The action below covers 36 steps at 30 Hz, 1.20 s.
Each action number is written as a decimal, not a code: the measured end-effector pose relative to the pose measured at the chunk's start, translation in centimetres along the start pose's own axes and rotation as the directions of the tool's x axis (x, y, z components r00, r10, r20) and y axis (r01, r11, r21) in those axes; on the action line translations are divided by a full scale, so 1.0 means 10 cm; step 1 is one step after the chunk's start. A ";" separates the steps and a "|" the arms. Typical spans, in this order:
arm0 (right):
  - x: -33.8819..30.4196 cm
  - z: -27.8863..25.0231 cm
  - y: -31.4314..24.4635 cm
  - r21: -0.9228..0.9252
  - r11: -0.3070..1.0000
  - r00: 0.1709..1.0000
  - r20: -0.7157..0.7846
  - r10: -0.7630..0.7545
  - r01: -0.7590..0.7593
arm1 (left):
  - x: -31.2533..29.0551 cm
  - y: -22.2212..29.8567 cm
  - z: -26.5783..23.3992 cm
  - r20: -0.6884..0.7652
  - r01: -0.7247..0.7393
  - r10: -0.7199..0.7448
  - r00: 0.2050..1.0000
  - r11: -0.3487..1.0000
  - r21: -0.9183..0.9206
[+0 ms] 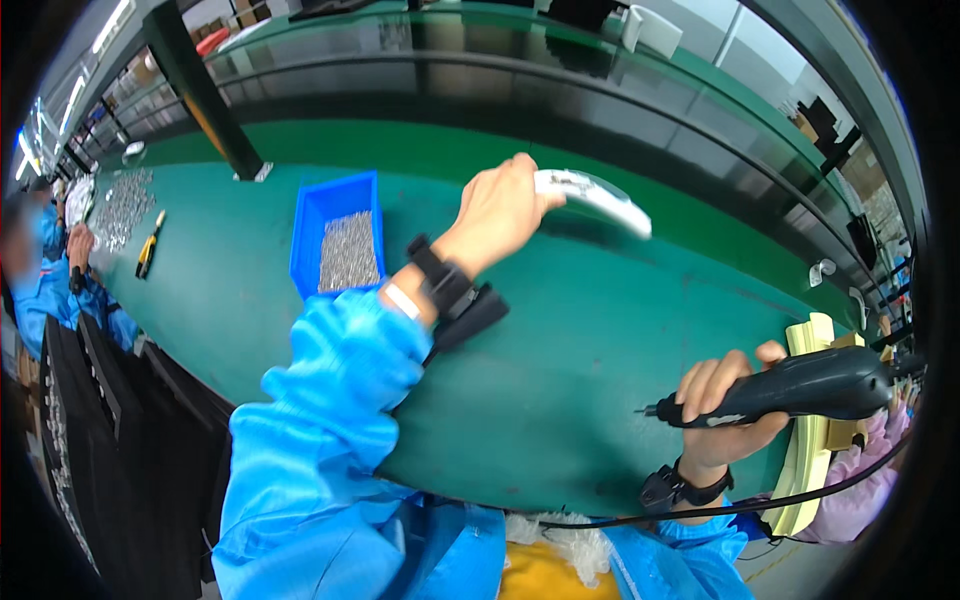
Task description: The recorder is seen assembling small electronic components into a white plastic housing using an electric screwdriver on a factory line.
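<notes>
My left hand [500,212] reaches out over the far half of the green bench, closed on one end of a white curved plastic-looking part [600,196]. The part is slightly blurred and its far end points right. On the right side, my right hand [728,402] wraps round a black electric screwdriver [825,384]. Its thin bit points left, above the bench top, touching nothing. Left of my left forearm stands a blue bin [313,215] holding many small silver metal pieces [349,255], perhaps screws.
A black cable [800,497] runs from the right across my right forearm. Pale yellow strips [806,455] lie along the right edge. At far left are a yellow-and-black hand tool [150,246], scattered metal parts [122,208] and a co-worker's hand [80,246]. A dark post [205,95] rises behind.
</notes>
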State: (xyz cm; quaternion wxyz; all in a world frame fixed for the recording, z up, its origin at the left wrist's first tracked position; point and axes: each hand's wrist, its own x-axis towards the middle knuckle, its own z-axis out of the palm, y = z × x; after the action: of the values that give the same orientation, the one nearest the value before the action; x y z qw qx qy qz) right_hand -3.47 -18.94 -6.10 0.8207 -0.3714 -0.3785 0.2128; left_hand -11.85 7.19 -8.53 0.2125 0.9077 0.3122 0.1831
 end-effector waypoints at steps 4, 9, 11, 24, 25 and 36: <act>-0.03 -0.05 0.17 -0.040 0.999 1.000 -0.015 -0.003 0.003 | 0.78 -0.47 0.34 0.172 0.248 -0.236 0.956 0.967 -0.052; -0.07 -0.21 0.21 0.060 0.994 0.991 -0.091 0.097 -0.092 | 0.78 -0.46 0.26 0.167 0.084 -0.116 0.979 0.978 0.190; -0.08 -0.24 0.23 0.108 0.991 0.989 -0.118 0.085 -0.073 | 0.56 -0.42 -0.02 0.037 -0.047 0.036 0.999 0.929 0.366; -0.14 -0.24 0.32 0.027 0.983 0.983 -0.017 0.181 -0.180 | -0.82 -1.14 -0.68 0.176 0.168 -0.263 0.949 0.890 0.424; -0.14 -0.24 0.31 -0.016 0.981 0.981 -0.002 0.195 -0.195 | -0.85 -1.14 -0.67 0.175 0.160 -0.253 0.952 0.894 0.419; -0.24 -0.22 0.42 0.241 0.919 0.950 0.064 0.305 -0.312 | -1.16 -0.57 -0.54 -0.363 -0.024 0.139 0.921 0.952 0.304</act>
State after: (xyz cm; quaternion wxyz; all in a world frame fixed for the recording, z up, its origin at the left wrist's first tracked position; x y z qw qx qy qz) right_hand -3.51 -18.74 -11.45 0.8121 -0.3180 -0.2958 0.3897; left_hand -25.76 5.23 -9.14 0.0027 0.8886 0.3325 0.3159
